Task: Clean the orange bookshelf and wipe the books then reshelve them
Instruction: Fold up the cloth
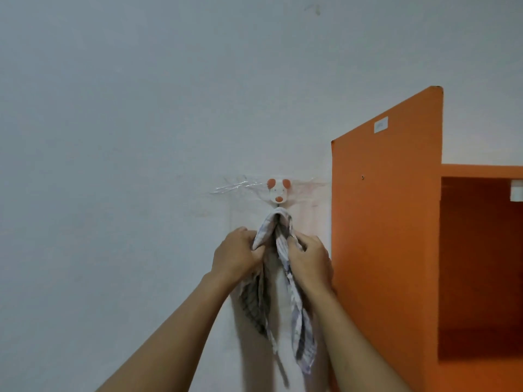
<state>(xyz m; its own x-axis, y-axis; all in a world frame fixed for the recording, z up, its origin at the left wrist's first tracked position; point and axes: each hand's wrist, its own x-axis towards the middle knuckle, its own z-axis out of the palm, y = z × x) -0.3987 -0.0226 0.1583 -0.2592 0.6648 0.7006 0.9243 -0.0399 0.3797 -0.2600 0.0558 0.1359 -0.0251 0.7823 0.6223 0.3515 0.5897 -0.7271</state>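
Below the wall hook (pixel 278 193), left hand (pixel 236 251) and right hand (pixel 308 260) gripping the cloth (pixel 283 278).

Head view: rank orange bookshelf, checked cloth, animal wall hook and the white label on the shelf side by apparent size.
1. orange bookshelf, cut off at the frame edge, so larger than shown
2. checked cloth, partly covered by both hands
3. animal wall hook
4. white label

The label sits farther back on the side panel, so its rank below the hook is unsure.
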